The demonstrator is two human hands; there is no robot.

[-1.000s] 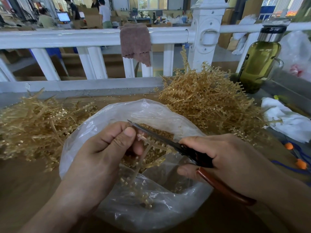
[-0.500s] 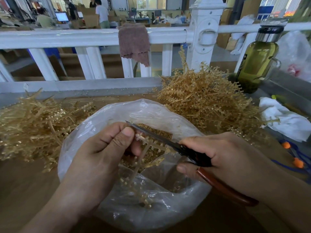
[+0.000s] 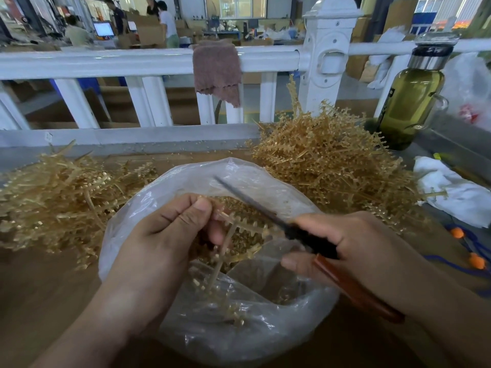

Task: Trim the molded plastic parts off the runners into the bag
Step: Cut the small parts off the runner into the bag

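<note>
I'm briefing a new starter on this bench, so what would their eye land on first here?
First, the hands at centre: the left hand pinches a golden runner over the clear bag, while the right hand holds scissors, blade angled up and away. Next, the golden heaps flanking the bag: a taller pile at right, a flatter pile at left.

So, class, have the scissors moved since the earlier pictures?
Yes. The scissors have risen, tip lifting off the left hand toward the bag's far rim.
</note>
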